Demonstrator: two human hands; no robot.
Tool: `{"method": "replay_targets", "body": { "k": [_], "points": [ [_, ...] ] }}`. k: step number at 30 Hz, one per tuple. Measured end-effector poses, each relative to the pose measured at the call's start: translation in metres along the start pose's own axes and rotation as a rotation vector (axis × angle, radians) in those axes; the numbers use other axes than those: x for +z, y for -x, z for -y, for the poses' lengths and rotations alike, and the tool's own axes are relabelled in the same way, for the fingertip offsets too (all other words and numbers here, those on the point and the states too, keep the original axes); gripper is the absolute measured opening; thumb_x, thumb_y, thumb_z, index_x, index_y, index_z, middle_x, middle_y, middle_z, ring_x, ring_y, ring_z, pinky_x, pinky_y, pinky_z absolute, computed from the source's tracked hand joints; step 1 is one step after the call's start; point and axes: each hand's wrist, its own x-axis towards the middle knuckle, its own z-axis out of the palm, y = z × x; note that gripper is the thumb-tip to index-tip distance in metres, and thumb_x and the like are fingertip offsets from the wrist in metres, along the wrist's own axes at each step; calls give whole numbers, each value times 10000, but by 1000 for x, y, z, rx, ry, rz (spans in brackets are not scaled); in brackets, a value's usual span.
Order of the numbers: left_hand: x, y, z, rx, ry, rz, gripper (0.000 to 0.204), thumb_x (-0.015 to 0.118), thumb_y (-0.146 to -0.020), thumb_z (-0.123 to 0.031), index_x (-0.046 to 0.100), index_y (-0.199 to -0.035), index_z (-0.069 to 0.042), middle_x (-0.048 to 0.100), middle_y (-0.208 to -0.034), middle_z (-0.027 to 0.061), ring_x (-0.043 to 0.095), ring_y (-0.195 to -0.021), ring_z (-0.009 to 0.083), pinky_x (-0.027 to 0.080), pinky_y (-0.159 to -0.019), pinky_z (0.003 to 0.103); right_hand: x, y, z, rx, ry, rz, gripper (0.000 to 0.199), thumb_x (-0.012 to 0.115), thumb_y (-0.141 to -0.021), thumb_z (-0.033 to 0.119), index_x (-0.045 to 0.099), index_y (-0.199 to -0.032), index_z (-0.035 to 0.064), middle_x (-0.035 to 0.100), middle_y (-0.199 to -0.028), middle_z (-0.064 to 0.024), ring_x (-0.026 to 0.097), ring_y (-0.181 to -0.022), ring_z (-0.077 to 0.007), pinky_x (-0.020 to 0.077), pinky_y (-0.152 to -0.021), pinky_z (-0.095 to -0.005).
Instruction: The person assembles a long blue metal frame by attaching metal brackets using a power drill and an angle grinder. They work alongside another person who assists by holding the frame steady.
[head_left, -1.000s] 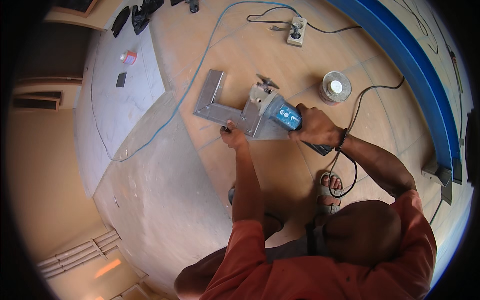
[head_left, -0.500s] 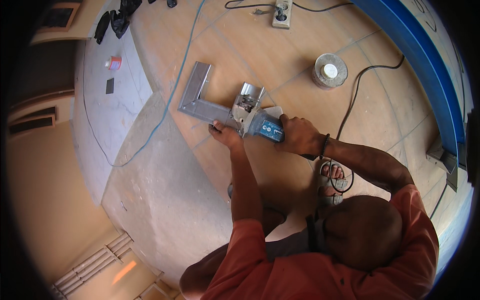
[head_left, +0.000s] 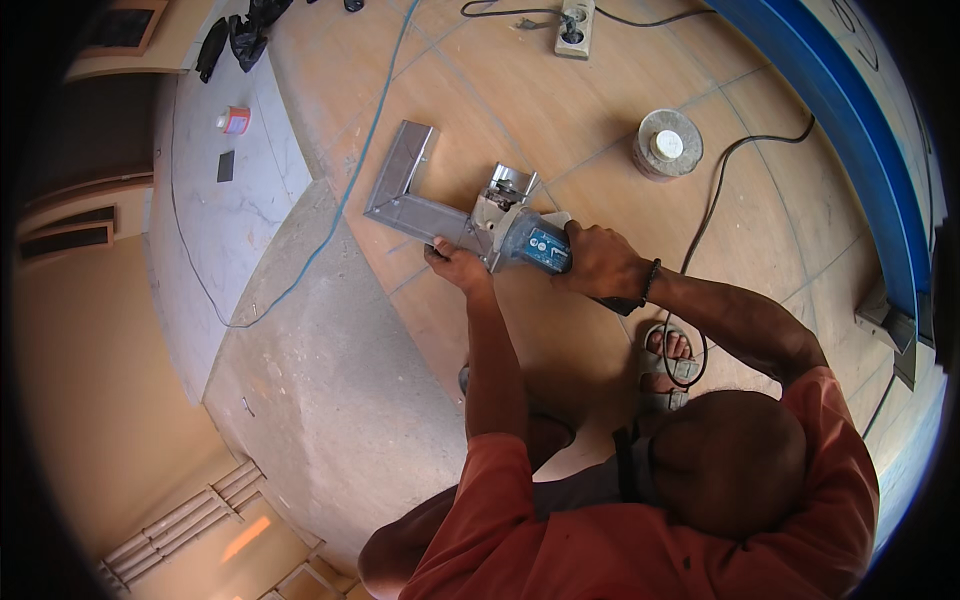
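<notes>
My right hand (head_left: 607,264) is closed around the rear body of a blue angle grinder (head_left: 543,246); a dark band circles that wrist. The grinder's metal head rests over the near end of a grey L-shaped metal frame piece (head_left: 425,215), and its disc is mostly hidden. Close to the grinder, my left hand (head_left: 459,264) grips the lower edge of the same frame piece, thumb and fingers pressed to it. A short bent shiny section (head_left: 515,181) sticks up beyond the grinder head; I cannot tell whether it belongs to the frame.
A round tub (head_left: 667,145) with a white-capped container stands on the tiles at upper right. The black cord (head_left: 712,185) loops by my sandalled foot (head_left: 668,360). A power strip (head_left: 574,28) lies far off. A blue beam (head_left: 850,110) curves along the right; a thin blue cable (head_left: 350,185) crosses the left.
The whole view has shifted slightly, with floor objects a little further right. Both hands keep their hold on the grinder and the frame piece, and the grinder stays at nearly the same spot.
</notes>
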Motion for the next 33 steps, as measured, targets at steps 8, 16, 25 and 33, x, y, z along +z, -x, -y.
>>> {"method": "replay_targets", "body": {
  "k": [8,16,25,33],
  "points": [
    [2,5,-8,-28,22,10,510,411,-1041,-325,400,-1264,134,537,-1175,273,552,-1033,332,461,-924,412,2,-4,-4,-32,6,-10,723,734,-698,412,527,-1148,-114,679,-923,-269,682,-884,-392,541,-828,-440],
    [2,6,-9,-37,32,10,510,407,-1042,-329,397,-1274,125,534,-1176,268,553,-1031,326,466,-918,409,0,-7,-4,-55,25,-10,734,734,-690,421,533,-1140,-123,677,-912,-273,683,-873,-395,548,-808,-439],
    [2,7,-12,-36,42,19,502,413,-1038,-323,411,-1259,128,538,-1166,262,553,-1015,319,472,-906,405,-5,-7,-2,-65,2,-4,724,731,-686,426,545,-1119,-123,676,-913,-275,681,-876,-395,545,-806,-436],
    [0,3,-4,-32,46,10,535,431,-1028,-351,406,-1262,130,535,-1167,271,555,-1015,326,476,-903,408,-6,-8,-2,-74,-15,-4,713,728,-679,431,557,-1094,-123,676,-900,-272,682,-866,-390,540,-802,-429]
  ]
}}
